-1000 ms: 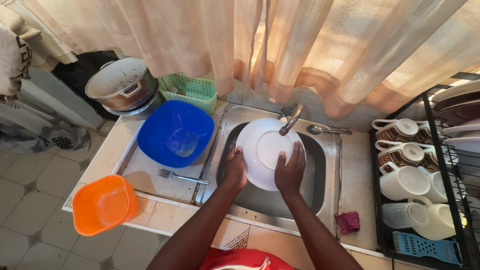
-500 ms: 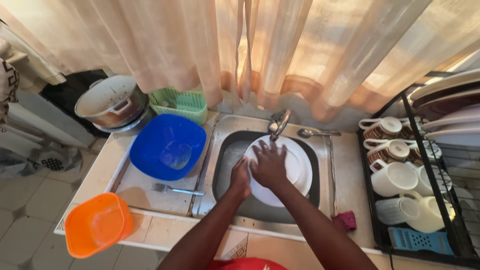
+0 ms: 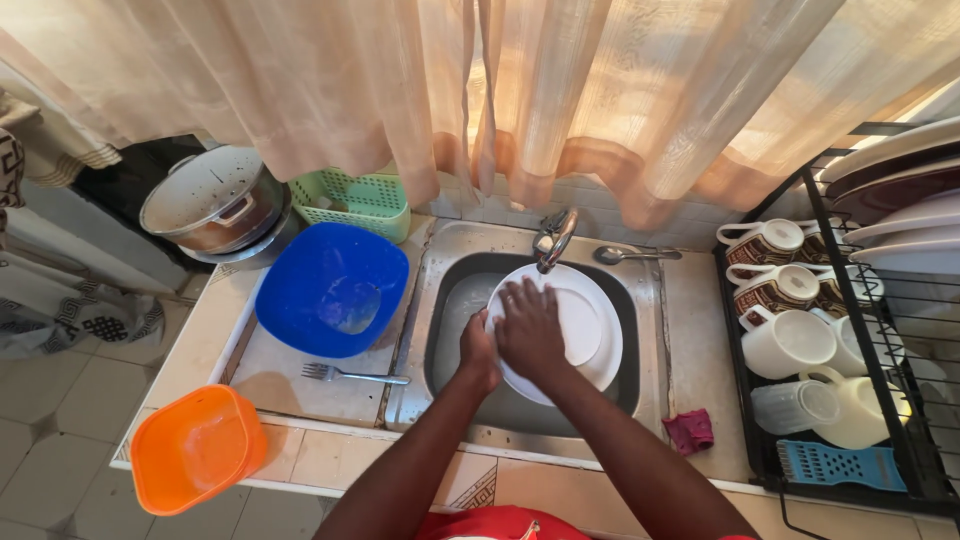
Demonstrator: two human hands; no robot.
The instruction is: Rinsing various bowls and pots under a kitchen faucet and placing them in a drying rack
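The left hand (image 3: 478, 352) grips the white plate's (image 3: 590, 330) rim while the right hand (image 3: 530, 330) lies flat on its face, over the steel sink (image 3: 440, 300) at frame centre. Left of it sit a blue basin (image 3: 330, 290), an orange tub (image 3: 195, 447), then a fork (image 3: 350, 375).

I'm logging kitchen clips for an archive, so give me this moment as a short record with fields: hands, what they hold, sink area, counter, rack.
right hand: right hand laid flat on the white plate, fingers spread
left hand: left hand grips the plate's left edge
sink: plate held over the sink, under the tap
counter left: blue bowl, fork, orange bowl, green basket, metal pot
counter right: spoon, red cloth
rack: dish rack with mugs and plates
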